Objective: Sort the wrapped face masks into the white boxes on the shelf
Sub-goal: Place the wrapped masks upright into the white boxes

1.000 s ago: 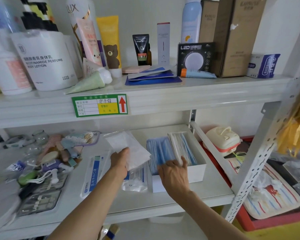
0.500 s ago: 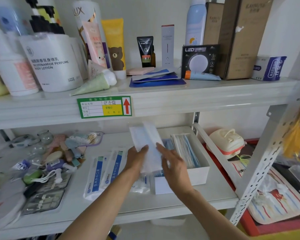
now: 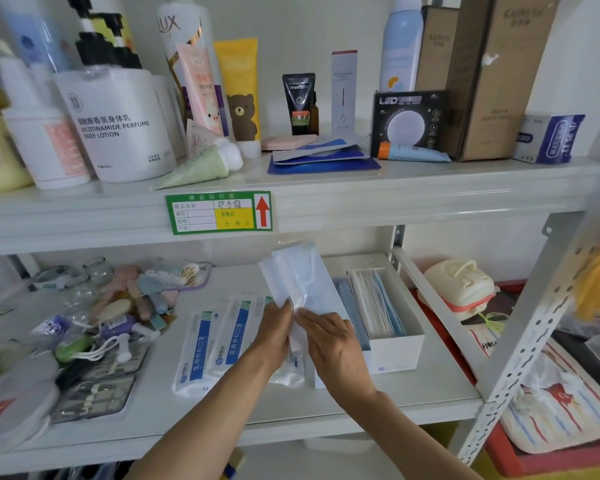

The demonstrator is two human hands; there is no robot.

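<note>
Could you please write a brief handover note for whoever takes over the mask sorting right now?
Left hand and right hand: both in a grip on one wrapped mask, held upright above the lower shelf.
White box: on the shelf to the right, already holding a row of masks.
Mask packs: lying flat left of the box.
Left: put the held mask in the box, then sort the packs.

Left hand [image 3: 274, 332]: you're no longer holding the wrapped mask [image 3: 297, 275] out to the left alone, you're bringing it upright in front of the white box [image 3: 395, 351] | right hand [image 3: 333, 344]: you're lifting it off the box's blue masks and pinching the wrapper's lower edge beside your left fingers.
</note>
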